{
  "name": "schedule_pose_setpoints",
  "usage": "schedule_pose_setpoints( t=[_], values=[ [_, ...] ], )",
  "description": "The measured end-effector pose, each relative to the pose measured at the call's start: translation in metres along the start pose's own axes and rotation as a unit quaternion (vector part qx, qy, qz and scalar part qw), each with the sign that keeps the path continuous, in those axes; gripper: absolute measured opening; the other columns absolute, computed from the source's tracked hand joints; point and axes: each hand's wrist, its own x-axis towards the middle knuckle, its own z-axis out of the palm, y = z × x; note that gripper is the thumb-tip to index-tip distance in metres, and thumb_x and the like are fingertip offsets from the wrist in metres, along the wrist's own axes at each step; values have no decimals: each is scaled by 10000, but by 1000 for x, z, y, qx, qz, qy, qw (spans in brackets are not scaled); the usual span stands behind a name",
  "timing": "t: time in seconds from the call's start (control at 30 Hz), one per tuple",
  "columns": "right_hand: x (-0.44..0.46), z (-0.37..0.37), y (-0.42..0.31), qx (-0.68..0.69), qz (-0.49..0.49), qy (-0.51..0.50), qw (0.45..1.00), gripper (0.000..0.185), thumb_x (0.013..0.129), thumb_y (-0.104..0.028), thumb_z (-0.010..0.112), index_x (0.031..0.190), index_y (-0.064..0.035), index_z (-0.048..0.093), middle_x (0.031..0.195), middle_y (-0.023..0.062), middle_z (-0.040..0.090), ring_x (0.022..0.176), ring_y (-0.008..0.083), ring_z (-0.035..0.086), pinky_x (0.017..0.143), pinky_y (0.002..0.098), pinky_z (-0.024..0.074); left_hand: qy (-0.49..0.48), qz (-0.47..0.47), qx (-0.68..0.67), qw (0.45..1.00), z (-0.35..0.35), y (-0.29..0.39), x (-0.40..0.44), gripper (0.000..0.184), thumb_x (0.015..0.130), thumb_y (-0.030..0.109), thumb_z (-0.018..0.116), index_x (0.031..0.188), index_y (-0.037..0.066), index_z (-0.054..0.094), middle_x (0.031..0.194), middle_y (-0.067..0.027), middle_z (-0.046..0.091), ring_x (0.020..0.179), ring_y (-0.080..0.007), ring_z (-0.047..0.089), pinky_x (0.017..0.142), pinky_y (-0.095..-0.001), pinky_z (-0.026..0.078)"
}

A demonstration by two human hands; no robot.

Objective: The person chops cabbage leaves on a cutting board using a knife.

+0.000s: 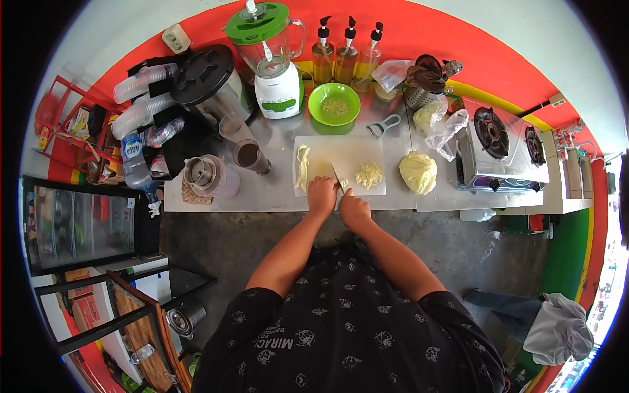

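The right hand (355, 208) is wrapped around the handle of a knife (337, 177), and the thin blade points away from the body over the white board (327, 147). The left hand (322, 192) is down at the near edge of the board, just beside the blade, with its fingers bent; what lies under it is hidden, so one cannot tell if it grips anything. A few pale bits (344, 183) lie by the blade. To cut well, the left fingertips should stay tucked in, with the knuckles near the flat of the blade, and each slice should be slow, thin and even. It would also help to pull the board back a little, since the hands work so close to its edge. On the right of the board sits a fluffy, tangled pile of shreds (369, 175), yellow-white and thin like string. On the left lies a long, floppy strip (303, 167), pale and a bit wavy. Off the board to the right is a round cabbage (418, 173) with crinkly leaves. Behind the board, a smooth, shiny green bowl (315, 110) holds more shreds, all on a gray metal table (275, 195).
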Motion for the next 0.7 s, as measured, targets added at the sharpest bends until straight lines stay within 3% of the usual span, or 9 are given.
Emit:
schedule_pose_setpoints(
  t=[0.07, 0.17, 0.4, 0.7],
  values=[
    [4, 7, -1, 35, 21, 16, 999, 255, 941, -147, 555, 1114, 16, 463, 993, 267, 717, 916, 413, 728, 787, 479, 596, -5, -1, 4, 1000, -1, 0, 0, 66, 849, 151, 679, 835, 104, 723, 903, -64, 682, 971, -293, 603, 829, -428, 458],
    [9, 7, 9, 51, -27, 5, 998, 285, 932, -149, 567, 1123, 27, 451, 1011, 283, 709, 940, 424, 721, 803, 484, 593, 17, -9, 20, 1000, 3, 3, -6, 58, 841, 159, 693, 851, 112, 724, 910, -62, 673, 969, -298, 598, 833, -431, 463],
    [5, -11, 64, -7, -83, -36, 996, 295, 928, -125, 569, 1138, 44, 449, 1023, 281, 704, 976, 431, 711, 821, 480, 591, 68, -76, 57, 993, 12, 31, -12, 59, 840, 174, 712, 885, 137, 704, 969, -14, 644, 1070, -268, 544, 907, -442, 407],
    [12, -24, 82, -4, -143, -11, 990, 292, 895, -97, 597, 1130, 43, 495, 947, 243, 723, 916, 369, 737, 777, 454, 600, 96, -111, 39, 988, 35, 69, -15, 85, 855, 164, 697, 901, 117, 751, 933, -48, 699, 979, -288, 598, 873, -434, 426]
  ],
)
